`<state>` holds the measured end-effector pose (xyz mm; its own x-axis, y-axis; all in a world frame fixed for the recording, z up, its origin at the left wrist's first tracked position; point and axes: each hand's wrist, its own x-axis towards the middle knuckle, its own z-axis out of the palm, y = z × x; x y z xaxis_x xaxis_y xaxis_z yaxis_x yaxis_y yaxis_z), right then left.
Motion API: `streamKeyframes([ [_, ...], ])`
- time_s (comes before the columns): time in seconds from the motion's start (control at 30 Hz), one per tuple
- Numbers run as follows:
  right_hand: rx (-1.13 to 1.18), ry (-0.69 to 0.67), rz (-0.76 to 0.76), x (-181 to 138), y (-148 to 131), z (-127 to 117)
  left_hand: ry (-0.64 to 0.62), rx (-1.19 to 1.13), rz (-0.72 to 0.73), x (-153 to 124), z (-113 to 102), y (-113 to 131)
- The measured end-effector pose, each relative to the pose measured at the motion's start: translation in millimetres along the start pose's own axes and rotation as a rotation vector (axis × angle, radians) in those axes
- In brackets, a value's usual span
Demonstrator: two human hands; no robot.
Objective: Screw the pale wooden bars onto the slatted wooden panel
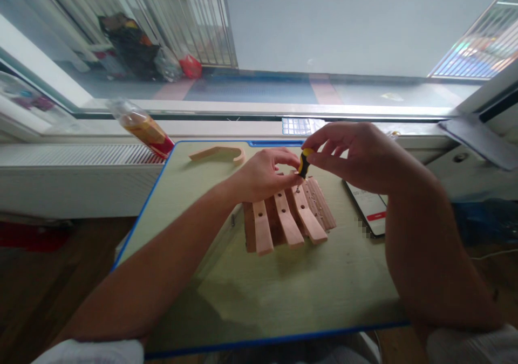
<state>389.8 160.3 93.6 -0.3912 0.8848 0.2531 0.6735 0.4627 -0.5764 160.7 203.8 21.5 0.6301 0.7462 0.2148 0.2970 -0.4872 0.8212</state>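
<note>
A small yellow-and-black screwdriver (pixel 304 164) stands nearly upright, its handle top pinched between the thumb and fingers of my right hand (pixel 343 145). My left hand (pixel 269 175) closes its thumb and index finger on the lower end of that handle. Below the tool, a screw (pixel 298 189) shows at a hole in the rightmost pale wooden arm (pixel 309 218). Beside it lie a middle wooden arm (pixel 289 226) and a left one (pixel 263 232), both with dark holes. All three rest across a grooved brown wooden base (pixel 324 207), partly covered by my left hand.
A loose curved wooden piece (pixel 216 151) lies at the back left of the blue-edged table (pixel 259 299). A small metal bit (pixel 233 220) is left of the base. A phone (pixel 370 205) lies at the right, partly behind my forearm. A bottle (pixel 145 129) leans beyond the table's left corner.
</note>
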Motion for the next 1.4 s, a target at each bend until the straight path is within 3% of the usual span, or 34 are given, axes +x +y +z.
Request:
streamKeyframes([
  [0.83,-0.019,0.073,0.061,6.9,-3.2,14.8,0.018,-0.063,0.013,1.5,1.1,-8.5],
  [1.07,0.057,-0.006,-0.028,2.8,3.8,5.9,0.031,0.001,-0.003,1.5,1.1,-7.4],
  [1.4,-0.004,0.000,-0.003,5.0,1.2,7.9,0.013,-0.001,0.012,0.3,1.1,-6.2],
])
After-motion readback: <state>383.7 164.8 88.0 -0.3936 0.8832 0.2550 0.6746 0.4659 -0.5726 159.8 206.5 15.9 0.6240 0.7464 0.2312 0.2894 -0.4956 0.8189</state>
